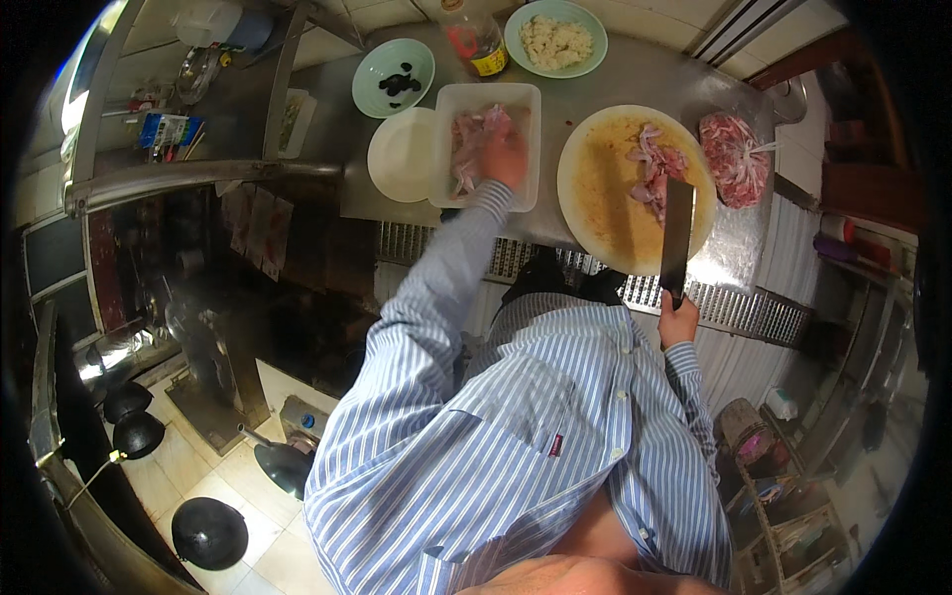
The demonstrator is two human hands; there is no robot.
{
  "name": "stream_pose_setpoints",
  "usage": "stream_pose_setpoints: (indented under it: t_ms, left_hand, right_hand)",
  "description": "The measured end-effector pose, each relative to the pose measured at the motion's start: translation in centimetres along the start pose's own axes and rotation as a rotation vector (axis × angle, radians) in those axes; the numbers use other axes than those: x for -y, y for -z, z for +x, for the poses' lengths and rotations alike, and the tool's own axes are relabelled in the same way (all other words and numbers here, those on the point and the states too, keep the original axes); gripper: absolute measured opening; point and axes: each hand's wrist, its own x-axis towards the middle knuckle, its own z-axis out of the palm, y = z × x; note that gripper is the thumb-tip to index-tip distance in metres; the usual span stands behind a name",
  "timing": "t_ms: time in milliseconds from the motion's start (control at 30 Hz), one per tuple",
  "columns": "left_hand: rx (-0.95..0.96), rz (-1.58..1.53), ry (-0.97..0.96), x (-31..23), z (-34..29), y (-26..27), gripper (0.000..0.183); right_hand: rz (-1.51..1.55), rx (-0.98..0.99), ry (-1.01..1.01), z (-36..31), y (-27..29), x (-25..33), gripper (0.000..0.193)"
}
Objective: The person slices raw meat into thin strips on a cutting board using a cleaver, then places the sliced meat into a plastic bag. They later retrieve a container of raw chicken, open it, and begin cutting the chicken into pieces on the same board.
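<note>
My left hand [502, 157] reaches into a white rectangular plastic tub [528, 188], its fingers closed around some of the pale pink raw meat [466, 141] there. The fingertips are partly hidden among the pieces. In my right hand [679, 323] is the handle of a cleaver [678, 230]. Its broad, dark blade points away from me over the right part of a round, stained cutting board [600, 198]. More raw meat pieces [654, 164] lie on the board, just beyond and beside the blade.
Right of the board sits a clear bag of red meat [732, 159]. A white round lid or plate [400, 159] touches the tub's left side. Behind stand a green bowl with dark pieces [372, 94], a sauce bottle [474, 45] and a bowl of pale food [555, 45]. Metal shelving [188, 178] rises left.
</note>
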Motion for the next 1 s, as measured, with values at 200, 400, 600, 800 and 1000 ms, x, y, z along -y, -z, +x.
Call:
stream_pose_setpoints:
  t_ms: [200, 400, 600, 800, 1000]
  left_hand:
    - [0.442, 0.711, 0.294, 7.9, 7.3, 3.1, 0.092]
    - [0.430, 0.727, 0.181, 8.4, 8.2, 3.3, 0.069]
    - [0.219, 0.385, -0.150, 4.3, 7.4, 9.6, 0.030]
    - [0.182, -0.084, -0.207, -3.1, 2.4, 11.8, 0.033]
    - [0.301, -0.251, -0.312, -7.2, -7.5, -2.1, 0.034]
  right_hand:
    - [0.023, 0.057, 0.049, -1.7, -1.6, 2.1, 0.041]
    - [-0.018, 0.130, 0.131, -1.4, -3.2, 3.0, 0.043]
    - [0.042, 0.155, 0.153, -0.3, -3.8, 3.5, 0.044]
    - [0.008, 0.242, 0.085, 1.7, -3.1, 3.0, 0.036]
    - [-0.138, 0.100, -0.111, 4.6, -0.5, 1.9, 0.038]
